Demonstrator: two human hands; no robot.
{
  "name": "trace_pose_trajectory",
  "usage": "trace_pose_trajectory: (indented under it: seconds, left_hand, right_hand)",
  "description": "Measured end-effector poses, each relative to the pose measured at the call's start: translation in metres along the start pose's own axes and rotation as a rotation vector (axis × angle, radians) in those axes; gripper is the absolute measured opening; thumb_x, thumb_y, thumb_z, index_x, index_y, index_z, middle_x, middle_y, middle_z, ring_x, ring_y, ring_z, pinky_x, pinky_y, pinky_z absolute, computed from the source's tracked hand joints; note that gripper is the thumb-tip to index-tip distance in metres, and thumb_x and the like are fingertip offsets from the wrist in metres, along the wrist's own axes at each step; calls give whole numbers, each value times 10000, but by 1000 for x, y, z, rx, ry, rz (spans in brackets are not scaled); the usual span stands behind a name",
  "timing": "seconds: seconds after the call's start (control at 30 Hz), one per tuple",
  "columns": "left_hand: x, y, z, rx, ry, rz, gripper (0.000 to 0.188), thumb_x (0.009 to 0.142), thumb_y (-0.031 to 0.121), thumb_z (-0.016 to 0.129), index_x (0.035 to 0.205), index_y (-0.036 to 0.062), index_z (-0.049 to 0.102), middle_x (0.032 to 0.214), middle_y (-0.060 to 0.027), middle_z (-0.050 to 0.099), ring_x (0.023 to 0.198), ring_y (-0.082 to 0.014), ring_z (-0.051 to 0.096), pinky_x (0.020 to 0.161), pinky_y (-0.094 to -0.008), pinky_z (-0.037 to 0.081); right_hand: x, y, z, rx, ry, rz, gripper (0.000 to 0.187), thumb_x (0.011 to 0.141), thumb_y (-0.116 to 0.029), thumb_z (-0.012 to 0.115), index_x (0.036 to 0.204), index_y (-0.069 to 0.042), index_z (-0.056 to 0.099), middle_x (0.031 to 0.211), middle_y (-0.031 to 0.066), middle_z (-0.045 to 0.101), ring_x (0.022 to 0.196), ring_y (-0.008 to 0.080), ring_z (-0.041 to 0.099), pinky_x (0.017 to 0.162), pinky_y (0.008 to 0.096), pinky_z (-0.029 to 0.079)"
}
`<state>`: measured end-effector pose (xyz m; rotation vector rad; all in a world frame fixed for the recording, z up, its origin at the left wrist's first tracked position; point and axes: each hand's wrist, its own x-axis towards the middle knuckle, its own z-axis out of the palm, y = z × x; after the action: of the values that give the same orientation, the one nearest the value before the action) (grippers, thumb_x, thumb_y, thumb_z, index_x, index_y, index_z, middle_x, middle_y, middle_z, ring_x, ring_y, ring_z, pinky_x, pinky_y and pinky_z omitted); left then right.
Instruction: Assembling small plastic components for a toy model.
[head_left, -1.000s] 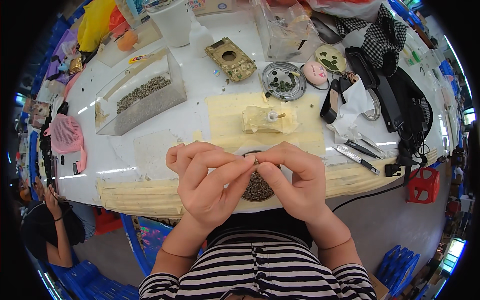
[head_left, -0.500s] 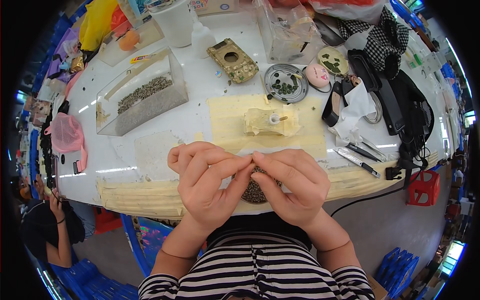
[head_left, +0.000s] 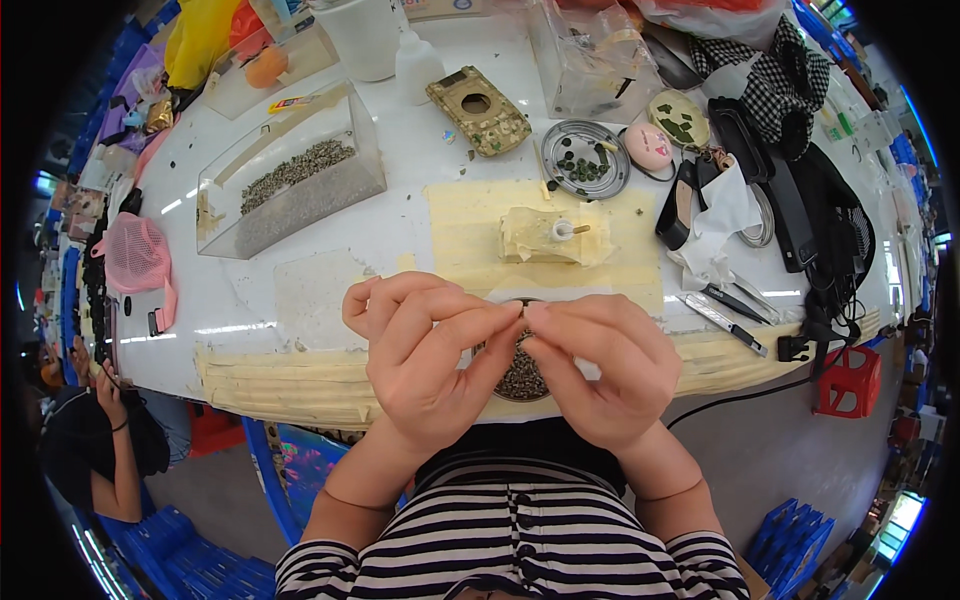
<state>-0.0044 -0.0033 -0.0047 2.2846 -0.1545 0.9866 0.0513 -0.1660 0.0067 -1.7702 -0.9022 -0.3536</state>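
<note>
My left hand (head_left: 425,365) and my right hand (head_left: 615,375) meet fingertip to fingertip near the table's front edge. Thumb and forefinger are pinched on each side; whatever sits between them is too small to make out. Right below the fingers is a round dish of small grey-brown pieces (head_left: 522,379), partly covered by my hands. Just beyond, a tape-wrapped block (head_left: 540,240) with a short peg on top rests on yellowish tape. Farther off are a camouflage-coloured model tank hull (head_left: 480,112) with a round hole and a round metal tin (head_left: 586,160) holding dark green bits.
A clear box (head_left: 290,180) of small grey pieces lies at left, near a pink mesh strainer (head_left: 137,255). At right are a utility knife (head_left: 722,322), black straps (head_left: 678,205) and white tissue (head_left: 728,205). A white squeeze bottle (head_left: 417,65) stands at the back.
Things on the table sit slightly farther right and higher in the picture. Both hands have shifted a little to the right, still pinched together over the dish.
</note>
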Motion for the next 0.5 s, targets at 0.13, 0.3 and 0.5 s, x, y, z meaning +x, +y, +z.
trace_pose_trajectory:
  seconds: [0.13, 0.3, 0.5]
  left_hand:
    - [0, -2, 0, -47, 18, -36, 263, 679, 63, 849, 916, 136, 762, 847, 51, 649, 864, -169, 576, 854, -346, 317]
    - [0, -2, -2, -90, 2, -8, 276, 666, 80, 851, 922, 136, 764, 840, 51, 647, 863, -169, 575, 863, -346, 316]
    - [1, 1, -2, -8, -15, 40, 273, 649, 94, 850, 902, 152, 763, 837, 53, 646, 868, -170, 577, 908, -375, 288]
  right_hand:
    - [1, -5, 6, -136, 33, -100, 312, 739, -12, 822, 1044, -15, 758, 902, 134, 719, 714, 237, 687, 657, 283, 554]
    - [-4, 1, 4, 244, -43, 293, 255, 795, -12, 797, 1044, 9, 748, 918, 127, 728, 767, 199, 700, 675, 276, 557]
    - [-4, 3, 1, 309, -56, 354, 199, 819, -7, 783, 1012, 15, 744, 906, 121, 731, 766, 185, 702, 671, 273, 557]
